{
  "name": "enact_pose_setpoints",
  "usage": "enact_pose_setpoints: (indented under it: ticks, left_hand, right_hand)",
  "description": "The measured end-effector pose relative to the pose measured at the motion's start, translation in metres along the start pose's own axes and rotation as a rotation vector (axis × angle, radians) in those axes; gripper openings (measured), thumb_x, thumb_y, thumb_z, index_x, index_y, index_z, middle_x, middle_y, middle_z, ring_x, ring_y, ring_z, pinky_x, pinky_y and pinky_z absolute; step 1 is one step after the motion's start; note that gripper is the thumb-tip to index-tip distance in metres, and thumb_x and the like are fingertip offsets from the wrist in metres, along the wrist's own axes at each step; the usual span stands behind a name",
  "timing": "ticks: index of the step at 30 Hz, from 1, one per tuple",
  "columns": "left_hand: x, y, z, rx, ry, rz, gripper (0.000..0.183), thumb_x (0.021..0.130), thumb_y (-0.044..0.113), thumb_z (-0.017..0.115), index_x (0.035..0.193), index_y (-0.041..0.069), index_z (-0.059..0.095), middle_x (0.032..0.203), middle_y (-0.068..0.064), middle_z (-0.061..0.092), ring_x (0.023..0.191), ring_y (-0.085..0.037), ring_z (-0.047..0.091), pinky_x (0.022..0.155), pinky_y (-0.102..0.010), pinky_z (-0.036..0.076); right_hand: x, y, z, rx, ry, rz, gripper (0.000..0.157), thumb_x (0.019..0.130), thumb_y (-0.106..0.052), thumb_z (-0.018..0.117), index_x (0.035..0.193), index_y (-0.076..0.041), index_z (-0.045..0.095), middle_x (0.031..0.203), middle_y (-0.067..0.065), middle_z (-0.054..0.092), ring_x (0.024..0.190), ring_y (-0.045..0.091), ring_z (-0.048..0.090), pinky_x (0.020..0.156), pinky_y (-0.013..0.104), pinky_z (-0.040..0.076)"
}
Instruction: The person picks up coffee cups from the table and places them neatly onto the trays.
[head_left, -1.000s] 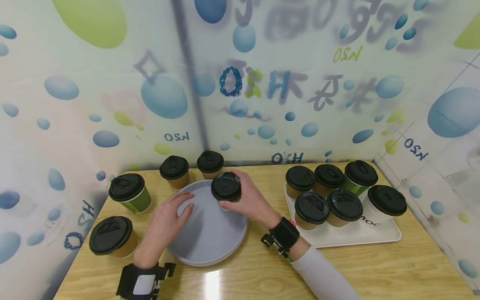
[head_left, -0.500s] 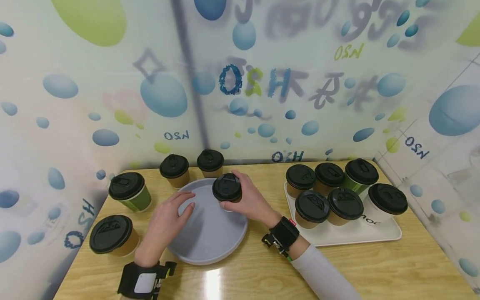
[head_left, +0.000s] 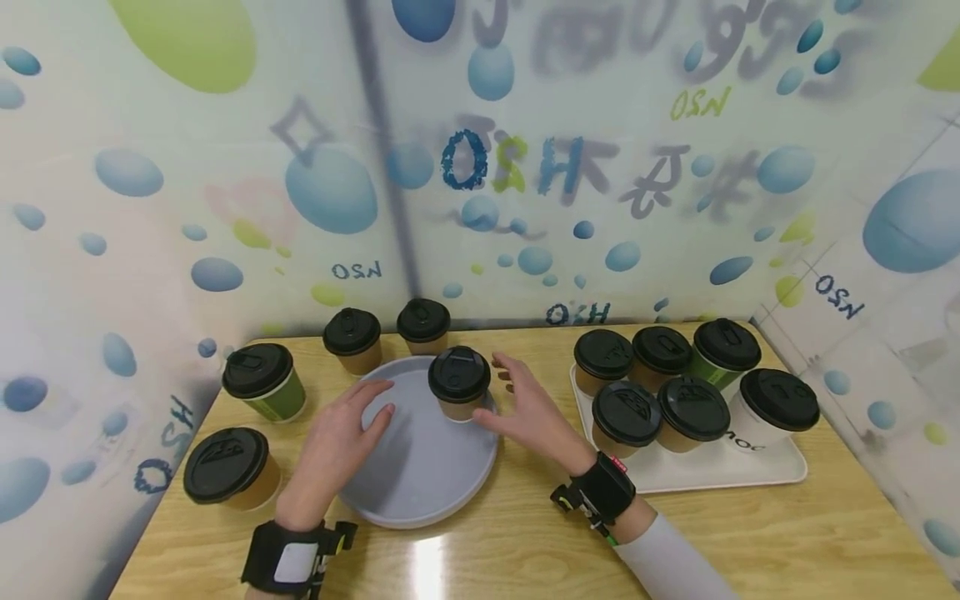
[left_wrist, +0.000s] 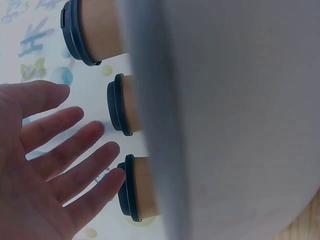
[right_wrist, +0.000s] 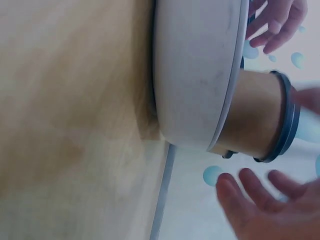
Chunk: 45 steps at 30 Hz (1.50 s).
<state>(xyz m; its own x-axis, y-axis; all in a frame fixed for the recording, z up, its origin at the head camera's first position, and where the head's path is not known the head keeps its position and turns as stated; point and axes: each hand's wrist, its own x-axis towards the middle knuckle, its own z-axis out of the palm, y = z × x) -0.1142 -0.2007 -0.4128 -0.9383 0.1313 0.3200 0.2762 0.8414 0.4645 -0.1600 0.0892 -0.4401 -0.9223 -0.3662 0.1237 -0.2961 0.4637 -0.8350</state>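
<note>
Cup [head_left: 459,383] on plate [head_left: 423,471]; two cups [head_left: 356,340] behind, tray [head_left: 682,475] right.

Bench [head_left: 555,542] of pale glossy wood grain, glare streak [head_left: 427,567] toward the front, bearing a round grey plate [head_left: 427,467] near the middle, a white oblong tray [head_left: 712,477] at right, a green lidded cup [head_left: 264,382] and a brown lidded cup [head_left: 231,468] at left, a second brown cup [head_left: 354,342] and a third brown cup [head_left: 423,325] behind the plate.
</note>
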Motion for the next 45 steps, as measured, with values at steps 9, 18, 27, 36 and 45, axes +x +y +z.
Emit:
enact_pose_setpoints:
  ticks: [9,18,27,36,45]
  left_hand:
    - [-0.001,-0.004,-0.005,-0.028,0.053,-0.023,0.032,0.095,0.012,0.074,0.124,-0.002,0.069,0.117,-0.019,0.062,0.104,-0.038,0.064,0.085,-0.055,0.054]
    - [0.001,-0.003,-0.005,-0.003,0.025,-0.026,0.018,0.094,0.012,0.074,0.11,0.002,0.075,0.113,-0.016,0.067,0.1,-0.038,0.066,0.078,-0.054,0.055]
    - [-0.012,0.001,-0.022,0.014,0.025,-0.031,0.022,0.096,0.013,0.073,0.116,0.003,0.074,0.119,-0.018,0.067,0.103,-0.04,0.068,0.079,-0.055,0.056]
    - [-0.028,-0.015,-0.068,0.135,0.296,0.045,0.033,0.088,0.002,0.078,0.12,-0.002,0.07,0.128,-0.023,0.059,0.106,-0.045,0.061,0.071,-0.056,0.052]
    - [-0.06,-0.066,-0.094,0.248,0.15,-0.283,0.07,0.094,0.039,0.075,0.143,-0.004,0.051,0.144,-0.041,0.037,0.121,-0.064,0.041,0.091,-0.076,0.032]
  right_hand:
    - [-0.015,0.003,-0.003,-0.319,0.067,-0.031,0.019,0.099,-0.023,0.068,0.081,-0.018,0.066,0.069,-0.011,0.054,0.061,0.005,0.049,0.06,0.025,0.041]
    - [-0.019,0.009,0.003,-0.398,-0.07,-0.045,0.042,0.098,-0.02,0.064,0.06,-0.021,0.044,0.056,-0.012,0.033,0.05,0.004,0.033,0.053,0.023,0.027]
    - [-0.006,0.01,0.003,-0.384,-0.058,-0.018,0.036,0.096,-0.019,0.061,0.063,-0.019,0.048,0.057,-0.011,0.036,0.05,0.006,0.037,0.053,0.025,0.029]
    - [-0.004,0.011,0.006,-0.353,-0.085,0.03,0.03,0.096,-0.018,0.061,0.068,-0.017,0.053,0.059,-0.009,0.04,0.052,0.008,0.04,0.052,0.025,0.03]
    - [-0.002,0.013,0.008,-0.351,-0.082,0.034,0.024,0.096,-0.018,0.06,0.073,-0.017,0.055,0.062,-0.008,0.043,0.055,0.008,0.042,0.055,0.026,0.032]
